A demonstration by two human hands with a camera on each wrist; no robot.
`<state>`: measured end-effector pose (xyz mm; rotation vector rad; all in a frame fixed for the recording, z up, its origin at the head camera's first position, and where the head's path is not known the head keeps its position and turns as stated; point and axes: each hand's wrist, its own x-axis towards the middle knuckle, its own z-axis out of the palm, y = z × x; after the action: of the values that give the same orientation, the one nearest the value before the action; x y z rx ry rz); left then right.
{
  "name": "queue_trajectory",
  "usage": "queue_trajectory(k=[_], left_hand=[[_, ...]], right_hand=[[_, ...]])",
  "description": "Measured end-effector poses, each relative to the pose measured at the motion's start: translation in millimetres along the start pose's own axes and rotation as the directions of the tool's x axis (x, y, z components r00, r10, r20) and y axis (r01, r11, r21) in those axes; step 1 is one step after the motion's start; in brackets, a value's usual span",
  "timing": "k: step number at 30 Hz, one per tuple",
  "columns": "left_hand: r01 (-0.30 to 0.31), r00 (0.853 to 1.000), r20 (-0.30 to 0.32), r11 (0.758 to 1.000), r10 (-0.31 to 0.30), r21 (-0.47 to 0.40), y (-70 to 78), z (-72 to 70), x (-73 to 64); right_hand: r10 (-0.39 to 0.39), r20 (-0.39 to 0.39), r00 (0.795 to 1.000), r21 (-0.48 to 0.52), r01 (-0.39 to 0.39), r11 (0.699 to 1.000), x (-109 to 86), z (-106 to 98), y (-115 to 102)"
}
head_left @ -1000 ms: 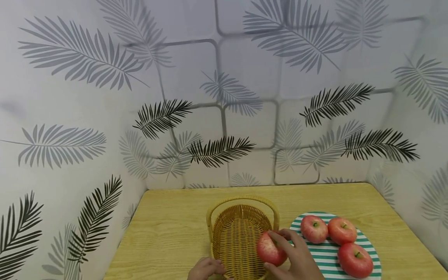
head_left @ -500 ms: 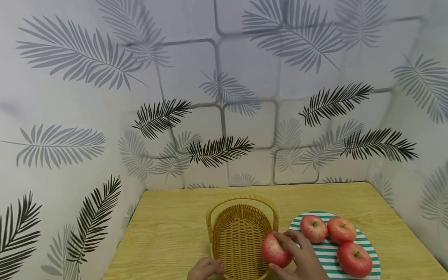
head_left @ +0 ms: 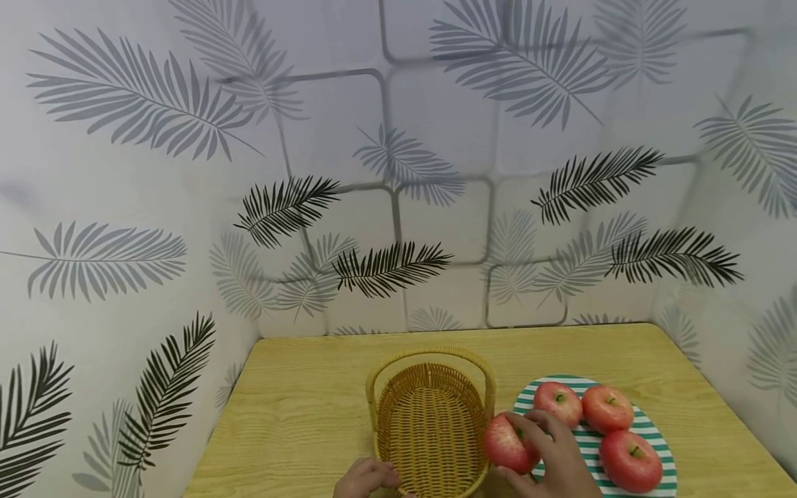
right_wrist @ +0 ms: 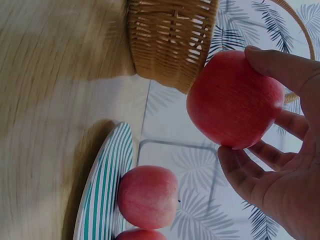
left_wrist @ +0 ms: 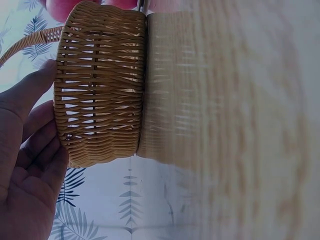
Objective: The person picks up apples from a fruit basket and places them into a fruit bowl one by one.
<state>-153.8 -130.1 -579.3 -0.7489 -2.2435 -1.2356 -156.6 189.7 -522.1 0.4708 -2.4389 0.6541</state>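
Note:
My right hand (head_left: 553, 460) grips a red apple (head_left: 512, 443) between thumb and fingers. The apple is in the air at the right rim of a wicker basket (head_left: 429, 436), between basket and plate. In the right wrist view the held apple (right_wrist: 235, 100) is raised about as high as the rim. My left hand (head_left: 367, 477) holds the basket's near left rim; in the left wrist view its thumb and curled fingers lie at the rim of the woven basket (left_wrist: 100, 85). The basket's inside shows only bare weave, and its arched handle stands upright.
A round plate (head_left: 582, 456) with green and white stripes lies right of the basket. On it sit three more apples (head_left: 631, 462). Everything stands on a light wood table (head_left: 292, 408), with a leaf-patterned backdrop (head_left: 436, 228) behind and at the sides.
My right hand has moved right with the apple, from over the basket's right inner side to the outside of its right rim. The left hand, basket and plate have kept their places.

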Motion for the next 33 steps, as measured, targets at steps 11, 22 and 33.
queue_trajectory(k=[11, 22, 33], left_hand=[[-0.031, 0.999, 0.022, 0.999, 0.032, -0.033, -3.7, -0.9, -2.5], [-0.009, 0.998, -0.054, 1.000, 0.008, -0.012, -1.3, 3.4, -4.1], [-0.007, 0.998, -0.064, 1.000, 0.005, -0.026, -2.7, 5.9, -5.7]], right_hand=[[0.070, 0.060, 0.996, -0.016, -0.069, 0.997, -5.2, -8, 15], [0.159, 0.088, 0.983, -0.079, -0.152, 0.985, -10.7, -17, 33], [0.192, 0.152, 0.969, -0.107, -0.177, 0.978, -10.1, -26, 47]])
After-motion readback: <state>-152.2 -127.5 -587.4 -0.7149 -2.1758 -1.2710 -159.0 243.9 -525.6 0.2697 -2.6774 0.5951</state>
